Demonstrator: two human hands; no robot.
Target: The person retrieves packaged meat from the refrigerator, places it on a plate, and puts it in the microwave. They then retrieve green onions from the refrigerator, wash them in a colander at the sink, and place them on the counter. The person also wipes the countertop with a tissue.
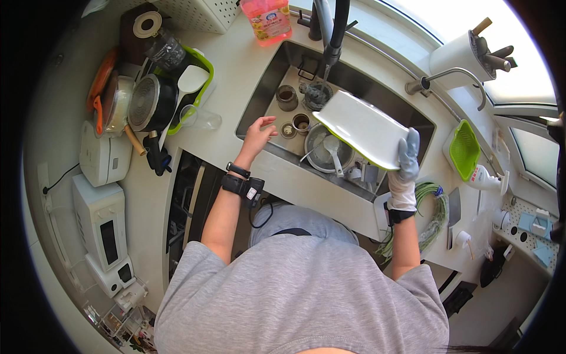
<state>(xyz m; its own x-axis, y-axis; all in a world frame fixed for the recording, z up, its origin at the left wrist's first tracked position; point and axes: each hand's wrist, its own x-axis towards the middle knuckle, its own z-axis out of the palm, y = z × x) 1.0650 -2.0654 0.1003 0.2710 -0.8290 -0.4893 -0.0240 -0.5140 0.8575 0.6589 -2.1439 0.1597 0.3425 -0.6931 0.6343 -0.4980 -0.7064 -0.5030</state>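
Observation:
In my gloved right hand (pixel 408 155) is the right end of a white plastic basin with a green rim (pixel 362 128), tilted over the sink (pixel 261 106). My bare left hand (pixel 258 135) is above the sink's left edge, fingers apart, holding nothing. Water runs from the faucet (pixel 332 51) onto a dark wet item in a bowl (pixel 317 95). Also in the sink are a glass jar (pixel 287 98), a small cup (pixel 301 122), and a metal pot (pixel 316 164) with a white spoon (pixel 333 155) in it. The basin hides part of the sink.
Left of the sink, a black pan (pixel 152 102), a white ladle (pixel 193 79) and a clear plastic cup (pixel 205 119) lie by a green-rimmed rack. A pink detergent bottle (pixel 267 22) stands behind. At right are green long beans (pixel 435 217), a cleaver (pixel 453 208) and a knife block (pixel 460 57).

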